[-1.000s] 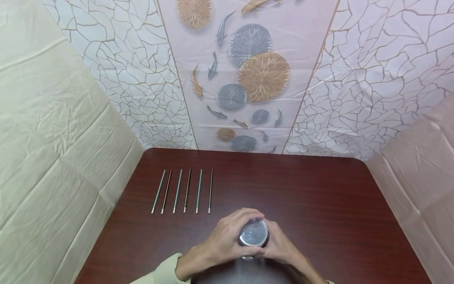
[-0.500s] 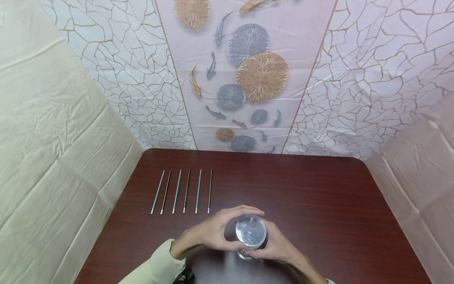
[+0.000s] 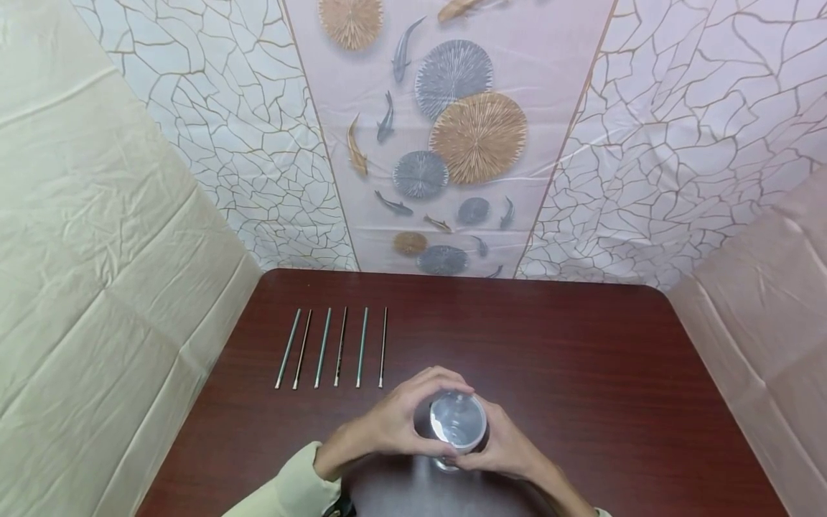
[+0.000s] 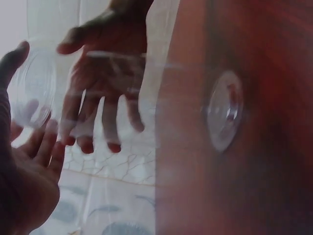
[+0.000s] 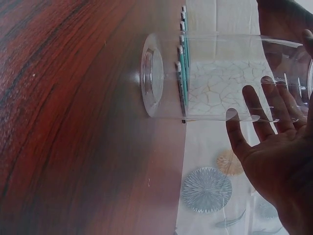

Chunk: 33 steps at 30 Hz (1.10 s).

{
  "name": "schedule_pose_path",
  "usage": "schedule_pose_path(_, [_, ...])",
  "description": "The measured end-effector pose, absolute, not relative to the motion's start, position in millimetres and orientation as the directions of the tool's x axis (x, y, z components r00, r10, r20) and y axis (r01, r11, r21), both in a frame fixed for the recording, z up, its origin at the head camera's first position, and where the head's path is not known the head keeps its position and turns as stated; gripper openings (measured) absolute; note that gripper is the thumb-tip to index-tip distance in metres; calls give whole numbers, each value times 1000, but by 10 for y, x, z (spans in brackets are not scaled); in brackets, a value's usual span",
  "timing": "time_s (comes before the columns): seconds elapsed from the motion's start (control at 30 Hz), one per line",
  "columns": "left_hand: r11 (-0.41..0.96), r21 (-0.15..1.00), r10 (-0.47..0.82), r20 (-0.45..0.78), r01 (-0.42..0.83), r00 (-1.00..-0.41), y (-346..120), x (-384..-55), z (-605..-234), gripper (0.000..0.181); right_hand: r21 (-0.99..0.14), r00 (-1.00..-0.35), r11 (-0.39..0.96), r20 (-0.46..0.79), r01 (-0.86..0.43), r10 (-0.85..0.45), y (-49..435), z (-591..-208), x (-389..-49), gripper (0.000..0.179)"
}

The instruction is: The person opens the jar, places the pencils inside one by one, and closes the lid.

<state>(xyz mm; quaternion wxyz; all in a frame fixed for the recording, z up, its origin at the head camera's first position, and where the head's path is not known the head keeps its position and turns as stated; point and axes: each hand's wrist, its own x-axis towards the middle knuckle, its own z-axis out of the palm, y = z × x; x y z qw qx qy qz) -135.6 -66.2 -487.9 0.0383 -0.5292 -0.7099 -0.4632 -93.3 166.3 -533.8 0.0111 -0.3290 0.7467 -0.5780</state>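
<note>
A clear, see-through jar (image 5: 225, 73) with a round top (image 3: 457, 420) is upright between both hands near the table's front edge. My left hand (image 3: 400, 420) curves around the rim of the top, thumb on the near side and fingertips on the far side. The right hand (image 3: 507, 445) holds the jar from the right, just below the top. In the left wrist view, a ringed edge (image 4: 36, 88) shows at the jar's upper end, and its round base (image 4: 225, 111) is over the table. Whether the base touches the table I cannot tell.
Several slim green and dark pencil-like sticks (image 3: 323, 348) with pale near ends lie in a row at the left of the dark red-brown table (image 3: 549, 345). Patterned cloth (image 3: 439, 143) hangs behind, and plain pale cloth (image 3: 103, 287) hangs at the left side.
My left hand has loosened and drawn back left from the jar's top, then closed in around its rim again. The right hand keeps its hold. The sticks have not moved.
</note>
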Motion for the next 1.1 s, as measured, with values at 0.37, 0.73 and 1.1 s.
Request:
schedule_pose_path(0.37, [49,596,646,593,801,-481,-610,-1244,-4925,92,-862,-775,105,384,-495,-501,1672,-5347,-943,81])
schedule_pose_path(0.73, [-43,604,780,518,795,-351,-735,-1392,-4765,81,-879,-772,77,368,-470,-517,1644,-5328,-944,75])
schedule_pose_path(1.1, [8,558,697,592,830,-405,-648,-1326,-4890,82,-878,-783,90,367,-469,-502,1655,-5331,-931,81])
